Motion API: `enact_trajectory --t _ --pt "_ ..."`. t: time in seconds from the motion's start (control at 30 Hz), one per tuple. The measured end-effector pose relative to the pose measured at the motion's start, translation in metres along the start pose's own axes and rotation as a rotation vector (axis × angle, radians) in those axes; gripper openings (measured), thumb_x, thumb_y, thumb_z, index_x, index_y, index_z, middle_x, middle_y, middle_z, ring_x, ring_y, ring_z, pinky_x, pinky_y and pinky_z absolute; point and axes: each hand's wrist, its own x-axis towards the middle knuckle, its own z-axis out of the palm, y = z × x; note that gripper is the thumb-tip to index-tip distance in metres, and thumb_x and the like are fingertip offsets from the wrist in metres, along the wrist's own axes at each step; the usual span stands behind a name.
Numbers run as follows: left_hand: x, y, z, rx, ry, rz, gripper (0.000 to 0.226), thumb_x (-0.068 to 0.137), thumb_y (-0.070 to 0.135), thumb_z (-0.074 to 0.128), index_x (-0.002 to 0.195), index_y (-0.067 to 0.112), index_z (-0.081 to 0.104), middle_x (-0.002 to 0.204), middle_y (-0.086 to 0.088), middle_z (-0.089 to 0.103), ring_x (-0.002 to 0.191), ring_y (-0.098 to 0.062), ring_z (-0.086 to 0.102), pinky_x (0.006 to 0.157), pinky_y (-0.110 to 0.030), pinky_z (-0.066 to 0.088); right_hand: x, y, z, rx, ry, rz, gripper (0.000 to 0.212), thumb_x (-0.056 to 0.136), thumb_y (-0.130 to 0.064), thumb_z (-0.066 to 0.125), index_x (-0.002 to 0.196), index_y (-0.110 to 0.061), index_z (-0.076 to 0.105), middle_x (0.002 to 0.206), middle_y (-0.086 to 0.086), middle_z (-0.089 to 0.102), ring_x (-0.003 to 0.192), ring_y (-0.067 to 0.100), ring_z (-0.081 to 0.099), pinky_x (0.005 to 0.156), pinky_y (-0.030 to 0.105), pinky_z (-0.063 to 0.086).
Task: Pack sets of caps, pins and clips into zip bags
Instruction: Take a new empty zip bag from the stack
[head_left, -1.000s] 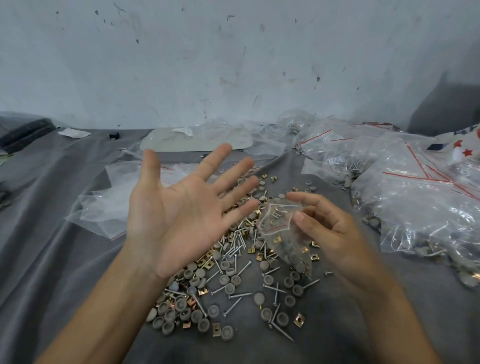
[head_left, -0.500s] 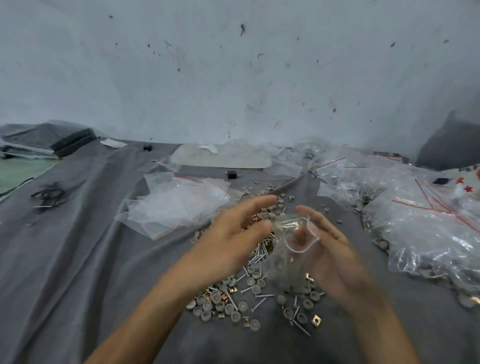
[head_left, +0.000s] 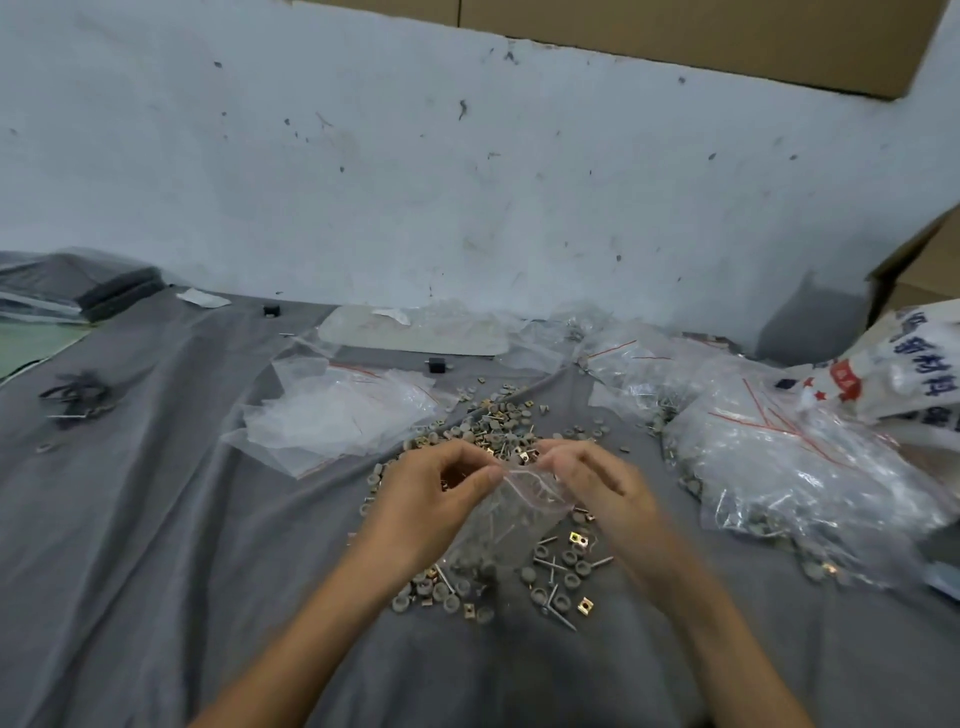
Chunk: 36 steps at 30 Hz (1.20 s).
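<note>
Pinching crinkly clear zip bag (head_left: 511, 512) rim — left hand (head_left: 434, 491), right hand (head_left: 589, 475) — over grey cloth (head_left: 156, 519).

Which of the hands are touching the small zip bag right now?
Touching, both: the head view shows the left hand pinching the small zip bag at one end of its mouth, the right hand at the other.
</note>
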Motion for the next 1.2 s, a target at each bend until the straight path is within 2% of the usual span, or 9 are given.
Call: enact_trajectory --t 0.07,0.13,0.27,0.37,0.47,0.63,0.8,1.0,1.2 --pt "-0.001 0.001 -0.001 0.034 0.008 0.021 0.002 0.091 0.032 0.073 0.091 0.032 0.074 0.086 0.014 0.072 0.082 -0.006 0.066 0.075 -0.034 0.055 -0.006 -0.004 -0.004 -0.276 -0.131 -0.008 0.044 0.077 -0.074 0.069 0.098 -0.036 0.075 0.126 -0.025 0.06 0.121 -0.004 0.056 0.096 0.025 0.048" --pt "-0.001 0.001 -0.003 0.028 0.003 0.031 0.003 0.092 0.032 0.071 0.091 0.031 0.074 0.088 0.017 0.071 0.083 0.0 0.064 0.074 -0.026 0.051 -0.006 -0.006 -0.002 -0.418 -0.181 -0.02 0.019 0.085 -0.053 0.076 0.09 -0.034 0.075 0.111 -0.018 0.067 0.101 -0.003 0.063 0.085 0.026 0.049" --pt "-0.002 0.002 -0.007 0.057 0.048 0.037 0.006 0.095 0.031 0.067 0.09 0.031 0.071 0.082 0.024 0.067 0.07 0.006 0.058 0.06 -0.012 0.04 -0.001 -0.013 0.0 -0.36 -0.119 -0.03 0.017 0.091 -0.033 0.077 0.084 -0.017 0.075 0.075 0.005 0.073 0.064 0.021 0.064 0.06 0.04 0.048" --pt "-0.003 0.002 -0.006 0.045 0.067 0.036 0.008 0.098 0.033 0.062 0.092 0.03 0.068 0.082 0.014 0.067 0.076 -0.002 0.06 0.067 -0.022 0.046 0.006 -0.019 0.002 -0.311 -0.083 -0.026 0.029 0.081 -0.05 0.081 0.101 -0.031 0.07 0.097 -0.008 0.076 0.086 0.01 0.072 0.072 0.038 0.06" --pt "-0.002 0.002 -0.006 0.023 0.053 0.047 0.009 0.098 0.033 0.062 0.093 0.029 0.068 0.084 0.01 0.068 0.078 -0.007 0.062 0.073 -0.032 0.052 0.016 -0.028 0.008 -0.478 -0.076 -0.079 0.042 0.08 -0.063 0.072 0.116 -0.047 0.061 0.114 -0.025 0.066 0.108 -0.006 0.061 0.088 0.025 0.053" --pt "-0.003 0.002 -0.007 -0.039 0.034 0.059 0.009 0.098 0.03 0.064 0.091 0.029 0.069 0.082 0.013 0.068 0.074 -0.003 0.06 0.068 -0.019 0.046 0.027 -0.038 0.02 -0.641 -0.079 -0.211 0.009 0.089 -0.036 0.068 0.089 -0.028 0.072 0.082 -0.014 0.069 0.08 0.004 0.064 0.076 0.035 0.056" --pt "0.0 0.005 -0.009 -0.12 0.034 0.054 0.009 0.098 0.025 0.065 0.09 0.024 0.07 0.078 0.012 0.07 0.066 0.003 0.056 0.062 -0.012 0.042 0.027 -0.043 0.025 -0.669 -0.019 -0.291 0.015 0.086 -0.039 0.066 0.088 -0.026 0.073 0.081 -0.014 0.067 0.079 0.004 0.063 0.073 0.031 0.053" --pt "0.0 0.011 -0.004 -0.199 0.002 0.033 0.007 0.097 0.022 0.066 0.093 0.019 0.07 0.083 0.001 0.072 0.077 -0.007 0.063 0.07 -0.022 0.051 0.024 -0.039 0.025 -0.709 0.062 -0.322 0.012 0.084 -0.036 0.071 0.078 -0.027 0.065 0.074 -0.016 0.061 0.075 0.004 0.059 0.064 0.018 0.042" --pt "0.001 0.017 -0.007 -0.189 0.028 0.068 0.008 0.098 0.023 0.064 0.092 0.019 0.068 0.081 0.0 0.069 0.065 -0.003 0.054 0.058 -0.016 0.041 0.018 -0.043 0.019 -0.605 0.129 -0.304 0.013 0.08 -0.039 0.069 0.073 -0.028 0.065 0.07 -0.015 0.064 0.067 0.006 0.059 0.06 0.015 0.041"
